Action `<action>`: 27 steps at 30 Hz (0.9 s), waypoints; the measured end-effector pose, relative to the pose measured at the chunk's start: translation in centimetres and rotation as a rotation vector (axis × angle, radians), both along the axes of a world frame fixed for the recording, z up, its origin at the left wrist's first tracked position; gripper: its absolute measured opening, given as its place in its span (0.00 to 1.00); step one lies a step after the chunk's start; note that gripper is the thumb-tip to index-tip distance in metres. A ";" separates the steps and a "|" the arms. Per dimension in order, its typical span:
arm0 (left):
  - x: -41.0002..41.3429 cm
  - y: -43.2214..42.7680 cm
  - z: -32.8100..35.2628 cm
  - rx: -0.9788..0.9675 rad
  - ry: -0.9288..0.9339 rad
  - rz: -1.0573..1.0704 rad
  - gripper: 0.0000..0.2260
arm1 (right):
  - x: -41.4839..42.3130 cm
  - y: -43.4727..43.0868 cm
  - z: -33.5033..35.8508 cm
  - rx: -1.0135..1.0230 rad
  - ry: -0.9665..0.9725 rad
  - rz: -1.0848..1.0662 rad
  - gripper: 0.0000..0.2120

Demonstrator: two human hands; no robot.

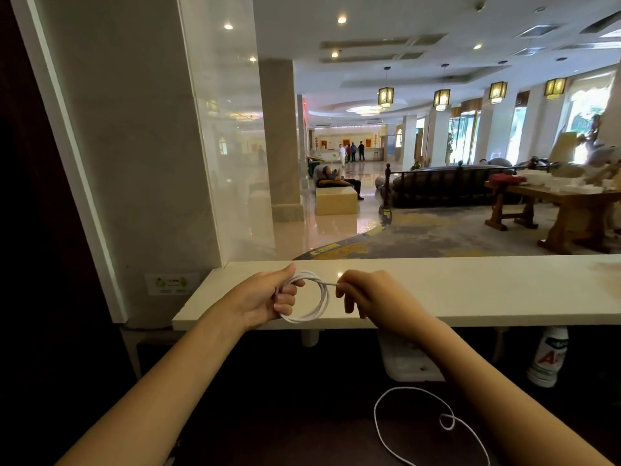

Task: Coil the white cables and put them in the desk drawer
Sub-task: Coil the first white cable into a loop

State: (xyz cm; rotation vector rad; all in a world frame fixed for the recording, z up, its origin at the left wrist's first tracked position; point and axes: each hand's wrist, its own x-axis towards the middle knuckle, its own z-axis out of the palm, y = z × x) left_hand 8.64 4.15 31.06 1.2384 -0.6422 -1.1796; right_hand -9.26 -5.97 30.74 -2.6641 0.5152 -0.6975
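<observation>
A coiled white cable [326, 297] is held over the white ledge [487, 290], gripped in the curled fingers of the left hand [265, 297], its end pinched by the right hand [366, 292]. A second white cable [411, 387] lies loose on the dark worktop [302, 432] below, partly hidden by the right forearm; a white bottle [547, 358] is seen under the ledge

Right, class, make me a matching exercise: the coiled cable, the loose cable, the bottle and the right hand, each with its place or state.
1 coiled cable
2 loose cable
3 bottle
4 right hand

a under the counter
b pinches the cable's end
c gripped by the left hand
d lying on the dark desk

Pairs: 1c, 2d, 3a, 4b.
</observation>
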 end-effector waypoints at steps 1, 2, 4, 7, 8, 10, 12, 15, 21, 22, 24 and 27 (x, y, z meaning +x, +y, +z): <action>0.0 0.1 0.0 -0.012 -0.015 0.006 0.14 | -0.3 -0.2 0.0 0.033 -0.032 0.012 0.11; 0.0 0.2 0.0 -0.032 -0.009 0.006 0.13 | -0.6 -0.5 0.0 0.052 -0.063 0.020 0.10; 0.0 0.4 0.1 -0.093 0.082 -0.011 0.13 | -1.2 -1.0 -0.1 0.028 -0.111 0.018 0.10; -0.6 0.2 0.3 -0.227 0.293 -0.026 0.14 | -0.7 -0.9 -1.8 -0.152 -0.172 -0.054 0.10; -0.9 0.0 0.3 -0.265 0.345 -0.034 0.14 | -0.2 -0.4 -2.5 -0.144 -0.188 -0.067 0.09; -1.8 -0.3 0.1 -0.312 0.402 -0.052 0.14 | 1.0 0.4 -3.3 -0.003 -0.216 -0.061 0.08; -2.7 -0.5 -0.1 -0.345 0.423 -0.048 0.14 | 1.8 0.9 -3.1 0.246 -0.261 -0.032 0.07; -3.4 -0.6 0.0 -0.384 0.339 0.027 0.12 | 2.2 1.4 -2.6 0.765 -0.427 0.116 0.06; -4.2 -0.2 0.0 -0.261 -0.280 0.241 0.11 | 2.1 1.9 -2.2 1.024 -0.456 0.134 0.07; -4.3 -0.2 0.0 -0.226 -0.376 0.274 0.11 | 2.2 1.9 -2.3 1.005 -0.473 0.103 0.07; -4.1 -0.1 -0.1 -0.177 -0.600 0.358 0.12 | 2.4 2.0 -2.4 1.021 -0.490 0.086 0.06; -3.6 0.0 -0.6 -0.194 -0.760 0.416 0.12 | 2.3 2.0 -2.3 1.104 -0.525 0.115 0.09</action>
